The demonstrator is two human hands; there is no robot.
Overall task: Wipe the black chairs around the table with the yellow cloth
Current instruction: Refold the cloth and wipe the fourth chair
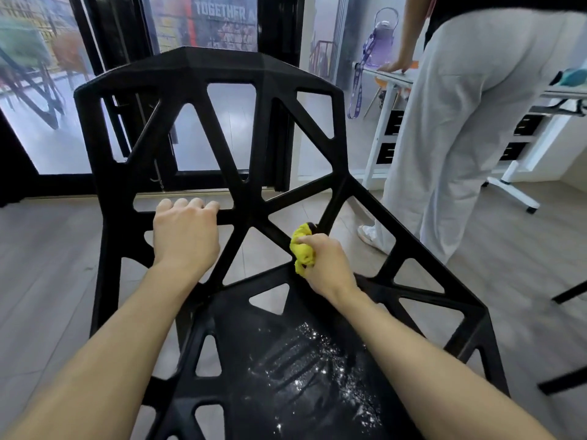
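Note:
A black chair [222, 77] with a lattice of triangular openings fills the middle of the head view, its backrest facing me. White dust and wipe streaks mark its seat [305, 360]. My left hand [185, 230] grips a horizontal bar low on the backrest. My right hand [327, 265] is shut on a bunched yellow cloth [303, 249], pressed against a diagonal strut where the backrest meets the seat.
Another person in light trousers [460, 138] stands close on the right, one hand on a white table [394, 78] that bears a purple bottle [382, 36]. Black legs of other furniture [568, 293] show at the right edge. Glass doors [222, 138] lie behind the chair.

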